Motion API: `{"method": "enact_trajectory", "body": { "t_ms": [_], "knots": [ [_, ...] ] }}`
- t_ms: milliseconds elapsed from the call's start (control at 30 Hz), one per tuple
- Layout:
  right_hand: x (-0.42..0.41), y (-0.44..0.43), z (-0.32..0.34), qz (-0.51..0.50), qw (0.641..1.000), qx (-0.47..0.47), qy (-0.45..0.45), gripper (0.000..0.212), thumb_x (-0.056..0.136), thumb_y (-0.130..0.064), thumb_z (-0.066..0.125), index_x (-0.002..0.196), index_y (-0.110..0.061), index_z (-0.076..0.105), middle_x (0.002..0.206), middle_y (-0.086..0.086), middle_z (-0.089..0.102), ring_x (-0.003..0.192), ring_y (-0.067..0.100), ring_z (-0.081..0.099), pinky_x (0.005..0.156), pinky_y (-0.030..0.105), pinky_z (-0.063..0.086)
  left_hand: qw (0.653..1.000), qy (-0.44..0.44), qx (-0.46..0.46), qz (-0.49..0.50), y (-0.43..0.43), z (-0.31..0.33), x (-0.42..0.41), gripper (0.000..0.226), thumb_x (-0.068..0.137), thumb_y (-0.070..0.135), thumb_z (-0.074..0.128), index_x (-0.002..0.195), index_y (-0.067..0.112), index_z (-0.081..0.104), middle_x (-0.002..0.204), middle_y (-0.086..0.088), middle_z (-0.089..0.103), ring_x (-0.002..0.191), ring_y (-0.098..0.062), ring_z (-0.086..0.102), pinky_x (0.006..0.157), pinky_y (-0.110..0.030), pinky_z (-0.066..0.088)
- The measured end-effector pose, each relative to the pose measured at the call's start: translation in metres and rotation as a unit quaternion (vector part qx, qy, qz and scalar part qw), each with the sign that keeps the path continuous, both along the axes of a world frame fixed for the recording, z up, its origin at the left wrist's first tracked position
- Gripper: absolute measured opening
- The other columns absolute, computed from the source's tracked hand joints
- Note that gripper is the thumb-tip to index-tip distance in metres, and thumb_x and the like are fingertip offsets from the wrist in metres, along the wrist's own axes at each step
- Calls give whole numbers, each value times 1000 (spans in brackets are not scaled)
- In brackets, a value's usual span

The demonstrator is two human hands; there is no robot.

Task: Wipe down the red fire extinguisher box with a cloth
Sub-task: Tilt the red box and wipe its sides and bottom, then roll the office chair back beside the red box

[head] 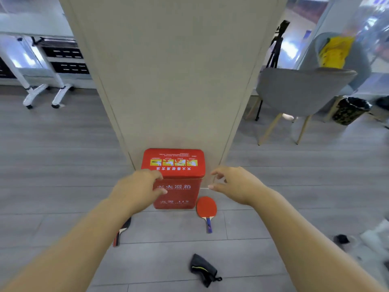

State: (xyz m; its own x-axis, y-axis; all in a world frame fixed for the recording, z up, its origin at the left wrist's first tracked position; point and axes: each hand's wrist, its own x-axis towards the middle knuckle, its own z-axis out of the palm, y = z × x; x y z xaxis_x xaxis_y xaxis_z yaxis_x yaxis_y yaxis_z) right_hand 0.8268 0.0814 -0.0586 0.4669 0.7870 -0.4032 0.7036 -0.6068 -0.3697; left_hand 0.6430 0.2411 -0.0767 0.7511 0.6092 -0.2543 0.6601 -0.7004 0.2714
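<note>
The red fire extinguisher box (177, 165) stands on the floor (63, 165) against a pillar (172, 81); the left hand (136, 190) grips its near left corner — fingers over the top edge, thumb on the front; the right hand (237, 184) hovers beside it, fingers loosely spread, empty.

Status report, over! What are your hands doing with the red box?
Left hand at left edge of box, grip unclear; right hand open, beside it. No cloth held. Paddle on floor by box front.
</note>
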Motion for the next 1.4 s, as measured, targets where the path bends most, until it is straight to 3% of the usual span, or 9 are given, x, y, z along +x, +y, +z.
{"method": "enact_trajectory", "body": {
  "t_ms": [133,233,467,1033,1267,1400],
  "knots": [
    [2,-43,60,-5,999,33,-19,50,89,-49,57,134,-30,46,131,-5,55,114,16,54,95,34,46,999,-39,-8,-20,-42,56,18,37,85,50,58,117,32,55,117,11,58,107,-12,53,84,-29,46],
    [1,-74,93,-22,997,44,-55,51,89,-51,55,135,-31,45,131,-5,53,117,17,51,97,37,45,996,-74,-4,-53,-66,89,27,40,85,49,59,121,31,55,122,10,58,112,-12,53,90,-31,45],
    [-27,-150,133,-119,983,101,-94,51,90,-50,54,136,-34,41,133,-10,50,119,12,48,97,32,44,980,-143,-4,-141,-114,132,36,38,85,51,57,119,34,56,119,13,59,112,-10,53,90,-30,45],
    [-90,-419,159,-360,922,85,-118,48,89,-53,54,133,-38,43,130,-15,51,114,7,51,96,30,44,898,-161,-68,-404,-339,151,91,39,83,56,57,116,36,56,111,17,58,101,-4,55,87,-32,50],
    [-55,-563,157,-408,899,52,-151,44,91,-49,52,132,-35,44,128,-11,53,115,12,50,95,33,45,879,-160,-96,-439,-472,140,156,35,84,53,58,114,36,57,110,18,58,100,-1,53,83,-23,47],
    [-27,-631,150,-439,877,47,-187,44,92,-50,51,133,-35,44,128,-12,53,114,10,50,85,24,42,879,-151,-124,-436,-535,128,191,33,84,50,60,112,34,59,105,19,58,98,-1,54,81,-22,46]
  ]
}}
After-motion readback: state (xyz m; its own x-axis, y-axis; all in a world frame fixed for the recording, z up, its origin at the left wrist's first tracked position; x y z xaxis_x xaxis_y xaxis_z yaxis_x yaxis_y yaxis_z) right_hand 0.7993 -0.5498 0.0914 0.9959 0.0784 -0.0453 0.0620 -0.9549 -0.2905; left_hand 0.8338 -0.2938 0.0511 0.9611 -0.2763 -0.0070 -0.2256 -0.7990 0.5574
